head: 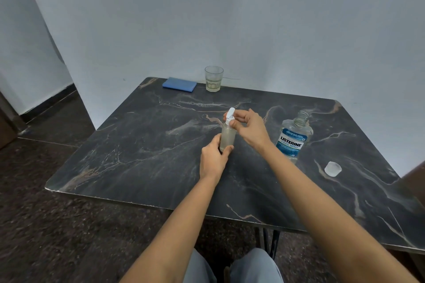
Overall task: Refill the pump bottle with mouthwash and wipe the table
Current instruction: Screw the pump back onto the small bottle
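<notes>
Middle of the dark marbled surface (142, 158): a small clear pump bottle (227, 136). Stands upright, base on the top, pale liquid inside.

Left hand (212, 159): grips the lower part of the pump bottle, thumb on the near side, fingers curled round behind.

Right hand (249, 128): reaches in at the neck and pinches the white pump head (230, 114) between thumb and fingertips. Pump head on top of the bottle, nozzle pointing up and slightly tilted; fully screwed down or not, cannot tell.

To the right, near the right forearm but apart from it: a mouthwash bottle (294, 138). Stands upright, neck open, blue label towards the camera. Level of liquid inside hard to tell.

Nearer the front right corner, well apart from the mouthwash bottle: a small clear cap (332, 169), alone on the surface.

Far edge, against the pale wall (230, 18): a drinking glass (213, 78), upright, a little pale liquid at the bottom. Just left of it, not touching: a folded blue cloth (179, 84), lying flat.

Lower left: dark speckled floor (34, 213). Bottom of the view, between the two bare forearms: grey trousers (253, 266).
</notes>
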